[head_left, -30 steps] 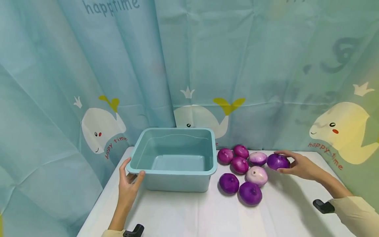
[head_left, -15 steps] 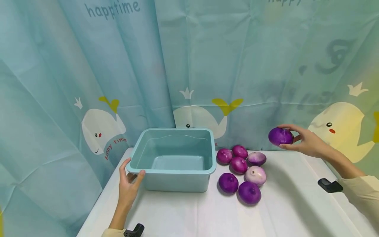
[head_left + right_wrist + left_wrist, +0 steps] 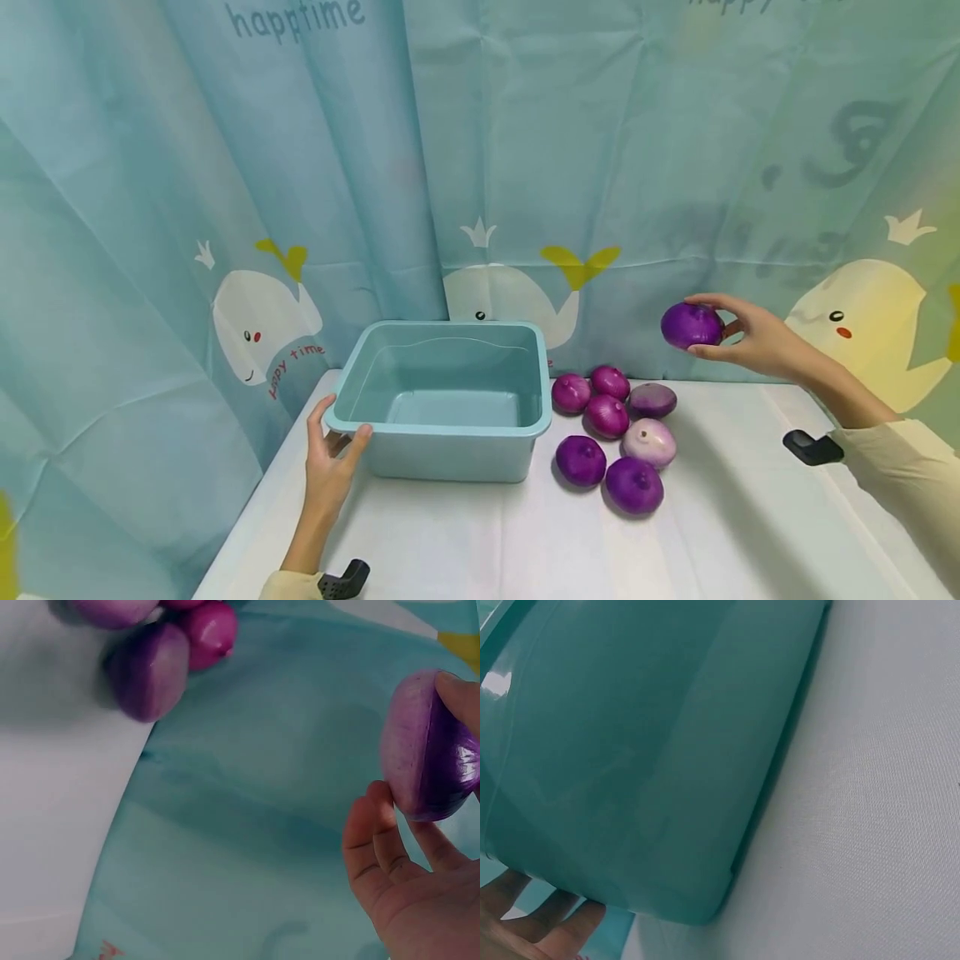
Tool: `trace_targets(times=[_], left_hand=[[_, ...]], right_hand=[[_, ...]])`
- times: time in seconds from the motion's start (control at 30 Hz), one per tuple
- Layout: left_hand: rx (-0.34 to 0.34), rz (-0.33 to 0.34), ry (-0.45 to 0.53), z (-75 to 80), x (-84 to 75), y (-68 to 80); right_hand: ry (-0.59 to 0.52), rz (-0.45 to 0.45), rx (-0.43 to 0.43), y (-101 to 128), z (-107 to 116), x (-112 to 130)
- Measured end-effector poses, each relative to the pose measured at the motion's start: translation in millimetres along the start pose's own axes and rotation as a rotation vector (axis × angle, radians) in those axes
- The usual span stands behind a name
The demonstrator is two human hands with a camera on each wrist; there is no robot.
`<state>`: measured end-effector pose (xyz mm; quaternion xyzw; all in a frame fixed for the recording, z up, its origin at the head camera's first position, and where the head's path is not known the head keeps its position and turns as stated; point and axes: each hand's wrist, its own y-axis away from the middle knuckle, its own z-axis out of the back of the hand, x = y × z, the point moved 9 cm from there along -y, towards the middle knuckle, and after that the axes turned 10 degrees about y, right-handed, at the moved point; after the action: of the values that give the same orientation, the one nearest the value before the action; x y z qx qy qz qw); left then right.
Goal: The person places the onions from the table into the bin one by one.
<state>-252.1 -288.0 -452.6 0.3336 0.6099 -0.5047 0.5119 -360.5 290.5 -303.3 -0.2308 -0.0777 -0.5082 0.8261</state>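
Observation:
My right hand (image 3: 757,337) holds a purple onion (image 3: 692,326) in the air, well above the table's right side. In the right wrist view the thumb presses one side of this onion (image 3: 431,750) and fingers reach round below it. At the left, my left hand (image 3: 330,467) grips the front left corner of a light blue plastic basin (image 3: 450,457), thumb at the front rim. Several fingers (image 3: 574,930) lie against the basin's wall in the left wrist view. The basin's visible inside is bare.
Several onions lie grouped right of the basin: magenta ones (image 3: 607,417) at the back, a pale one (image 3: 649,442), and dark purple ones (image 3: 634,486) in front. A curtain with whale prints (image 3: 510,167) hangs behind the white table (image 3: 480,542).
My right hand has lifted the purple onion off the table beside the group, then moved it slightly left and higher. My left hand has stayed at the basin's corner.

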Motion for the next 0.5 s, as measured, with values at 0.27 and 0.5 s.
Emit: trace_targets(times=[0.27, 0.5], left_hand=[[-0.013, -0.011, 0.002, 1.4, -0.4, -1.2], [-0.011, -0.003, 0.024, 1.5, 1.1, 0.1]], right_hand=[[-0.057, 0.031, 0.092, -33.1, -17.4, 36.1], [-0.15, 0.136, 0.141, -64.4, -39.7, 80.1]])
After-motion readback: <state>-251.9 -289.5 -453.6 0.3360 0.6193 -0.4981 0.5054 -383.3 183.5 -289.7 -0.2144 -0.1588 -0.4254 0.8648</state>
